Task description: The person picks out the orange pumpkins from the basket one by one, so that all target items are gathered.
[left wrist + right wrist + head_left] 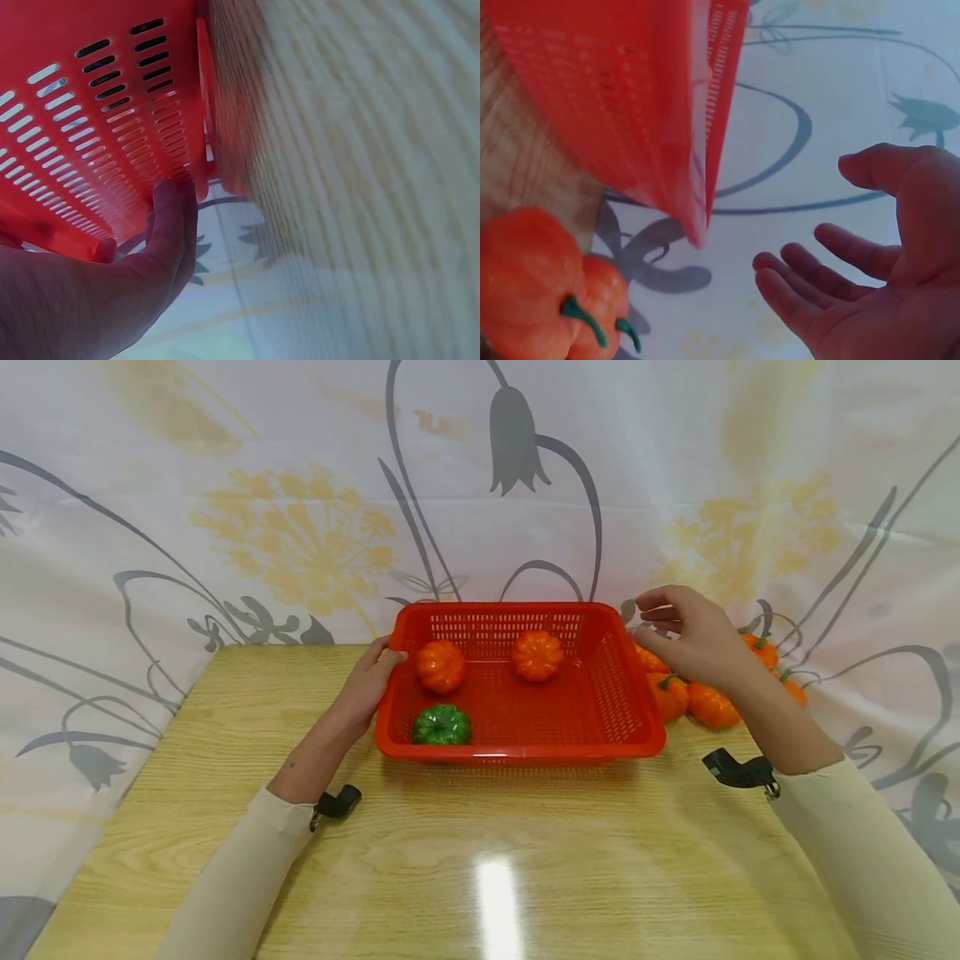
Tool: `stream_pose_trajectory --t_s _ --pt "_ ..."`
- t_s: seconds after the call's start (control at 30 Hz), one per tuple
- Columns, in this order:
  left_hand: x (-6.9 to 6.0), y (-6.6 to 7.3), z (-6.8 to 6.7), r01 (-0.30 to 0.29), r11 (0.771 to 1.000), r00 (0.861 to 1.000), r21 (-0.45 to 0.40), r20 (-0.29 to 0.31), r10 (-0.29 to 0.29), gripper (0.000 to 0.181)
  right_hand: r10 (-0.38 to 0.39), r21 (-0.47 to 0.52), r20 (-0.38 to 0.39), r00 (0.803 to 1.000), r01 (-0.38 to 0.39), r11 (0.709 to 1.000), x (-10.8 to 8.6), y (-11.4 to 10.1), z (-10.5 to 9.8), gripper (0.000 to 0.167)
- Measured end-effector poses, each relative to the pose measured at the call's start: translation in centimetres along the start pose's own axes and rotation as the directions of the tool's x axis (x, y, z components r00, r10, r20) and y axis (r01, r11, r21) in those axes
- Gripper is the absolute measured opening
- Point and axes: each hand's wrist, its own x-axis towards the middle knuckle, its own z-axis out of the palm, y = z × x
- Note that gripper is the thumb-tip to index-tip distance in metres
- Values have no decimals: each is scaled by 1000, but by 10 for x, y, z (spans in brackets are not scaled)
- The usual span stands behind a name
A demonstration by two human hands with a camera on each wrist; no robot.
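Observation:
A red plastic basket stands on the table. Two small orange pumpkins and a green pumpkin lie inside it. My left hand holds the basket's left end, thumb over the rim. In the left wrist view, the fingers of the left hand lie against the slotted outer wall. My right hand hovers off the basket's right end, above several more orange pumpkins. The right wrist view shows this hand with loosely bent fingers and nothing between them.
The wooden table reaches toward me in front of the basket. A patterned cloth hangs close behind the basket and the pumpkins. Orange pumpkins with green stems sit beside the basket's right wall.

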Motion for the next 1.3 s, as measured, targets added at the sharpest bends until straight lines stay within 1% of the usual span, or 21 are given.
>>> stream_pose_trajectory --t_s 0.13,0.33,0.4,0.47,0.53,0.63,0.7,0.77,0.83,0.9,0.97,1.07,1.17,1.3 --pt "-1 1 -1 -4 1000 1000 2 3 4 56 25 16 68 997 -26 1000 19 -11 11 52" --pt "-1 1 -1 -8 1000 1000 -2 8 8 56 86 -12 135 987 -85 996 44 -26 25 53" --pt "-1 1 -1 -9 1000 1000 -1 5 9 56 98 -41 150 984 -93 995 51 -30 30 54" --pt "-1 1 -1 -13 1000 1000 -1 7 13 55 120 -64 173 978 -110 992 59 -32 36 55" --pt "-1 1 -1 -12 1000 1000 1 7 12 55 147 -107 194 970 -128 986 66 -33 42 58" --pt "-1 0 -1 -10 1000 1000 5 9 10 55 201 -162 229 953 -166 973 76 -33 52 63" --pt "-1 0 -1 -7 1000 1000 8 10 7 56 226 -207 249 942 -176 962 81 -34 57 63" --pt "-2 1 -1 -8 1000 1000 11 11 8 56 261 -243 270 927 -197 950 85 -33 62 66" --pt "-2 1 -1 -9 1000 1000 13 11 9 56 297 -255 300 907 -224 941 89 -33 66 71" --pt "-2 1 -1 -9 1000 1000 14 12 9 56 341 -220 335 878 -279 935 93 -32 71 74" --pt "-2 2 -1 -10 1000 1000 14 11 10 56 370 -157 375 850 -335 929 96 -32 74 79" --pt "-2 2 -1 -11 1000 1000 16 10 10 56 393 -64 433 811 -408 911 100 -32 79 76" --pt "-2 1 -1 -12 1000 1000 15 7 12 55 413 -19 466 782 -458 889 103 -33 84 72" --pt "-2 1 -1 -13 1000 1000 1 3 13 55 440 19 480 759 -510 860 107 -32 90 68"
